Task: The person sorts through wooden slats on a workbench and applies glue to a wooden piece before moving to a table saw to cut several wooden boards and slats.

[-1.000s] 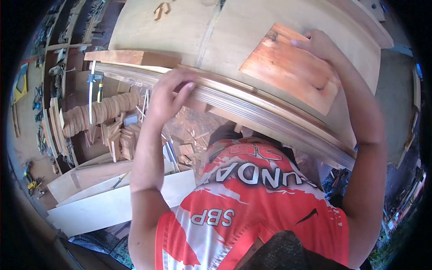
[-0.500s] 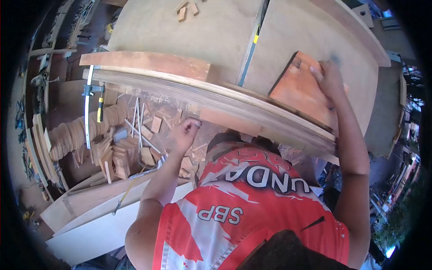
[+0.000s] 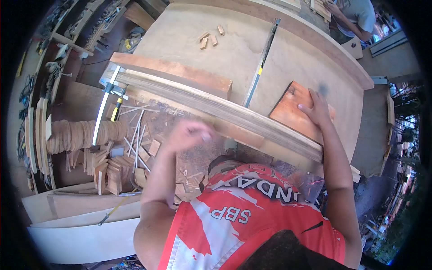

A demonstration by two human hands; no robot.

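Note:
My right hand (image 3: 318, 110) rests over a reddish-brown wood board (image 3: 288, 108), thumb and fingers gripping it near its right side. The board lies flat on the pale worktop (image 3: 189, 27), beside a long layered wood edge (image 3: 225, 111). My left hand (image 3: 192, 135) is raised in front of that edge, blurred, with its fingers curled. A small pale spot shows at its fingertips, too smeared to identify. A curved wood block (image 3: 175, 72) sits along the edge at the left, where a bar clamp (image 3: 106, 101) is fixed.
Small wood pieces (image 3: 213, 40) and a dark slot with a metal strip (image 3: 255, 83) are on the worktop. Another person (image 3: 355, 18) is at the top right. Wood offcuts (image 3: 112, 173) and stacked curved pieces (image 3: 85, 135) lie at lower left.
The view has shifted, showing more of the far worktop and the other person. My left hand has moved right, towards the layered edge. My right hand remains on the board.

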